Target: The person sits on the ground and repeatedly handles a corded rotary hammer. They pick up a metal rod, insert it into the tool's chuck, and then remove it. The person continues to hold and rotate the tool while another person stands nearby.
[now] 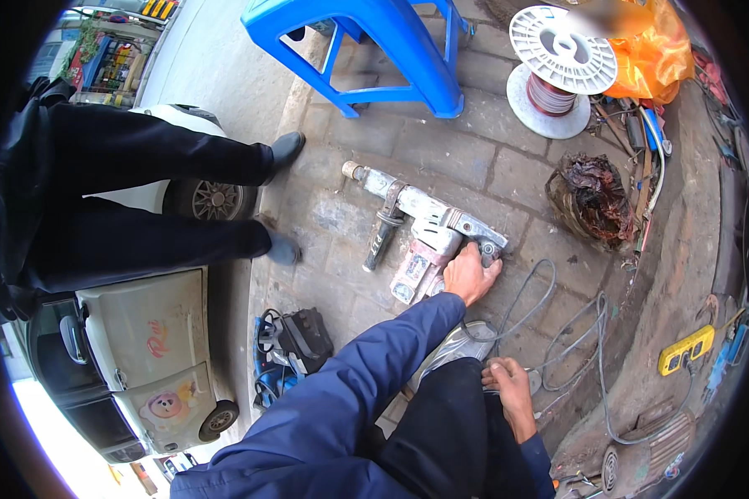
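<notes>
left arm [349,366], sleeved in dark blue, extended forward and slanting to the right; left hand [468,279] with its back uppermost, thumb to the right, fingers bent, their tips partly hidden. right forearm [537,461] short in view, angled up and leftward; right hand [512,389] loosely curled.

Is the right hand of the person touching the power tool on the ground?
No, the left hand is on the power tool, while the right hand is apart from it, beside the knee.
</notes>
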